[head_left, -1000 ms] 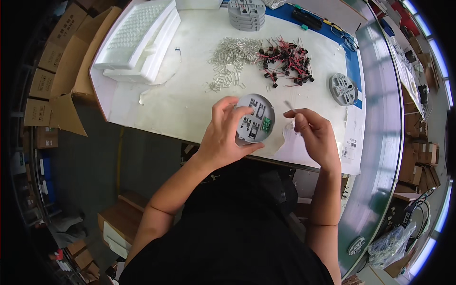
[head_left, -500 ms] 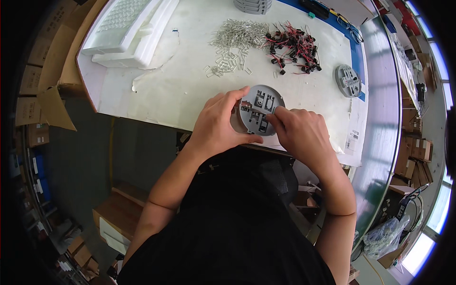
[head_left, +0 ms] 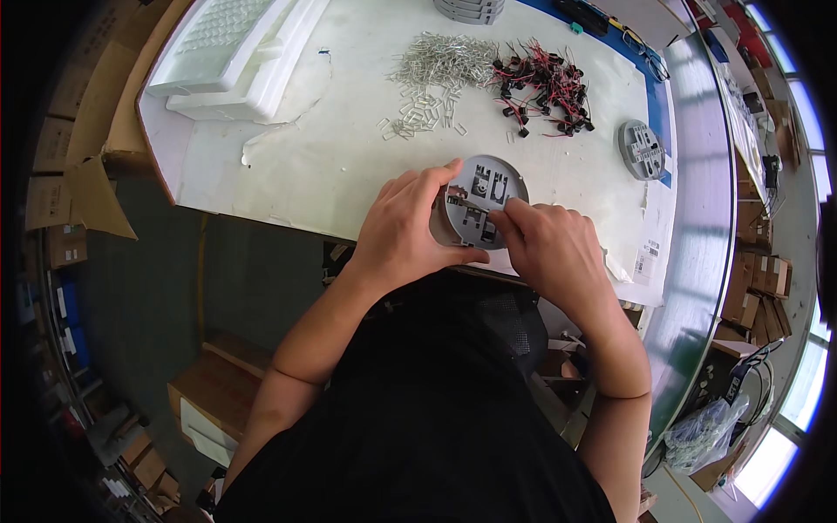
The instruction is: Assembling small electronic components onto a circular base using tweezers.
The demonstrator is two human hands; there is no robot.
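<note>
I have the white worktable (head_left: pixel 305 179) across most of my view, and the white foam trays (head_left: pixel 214 44) on it run out past the upper edge. The left hand (head_left: pixel 403 228) shows me its back, palm hidden; the right hand (head_left: pixel 554 248) likewise. Loose U-shaped clips (head_left: pixel 443 61) heap beyond them, too tangled for me to count, beside black parts with red wires (head_left: pixel 545 91). A stack of grey discs (head_left: pixel 469 10) is cut off at the top. The grey round housing (head_left: pixel 477 198) sits between the hands, near the table's front edge: the left hand grasps its rim, while the right hand's bunched fingertips cover its right part. I cannot tell whether they pinch anything. The housing's slots look dark, their contents unclear.
</note>
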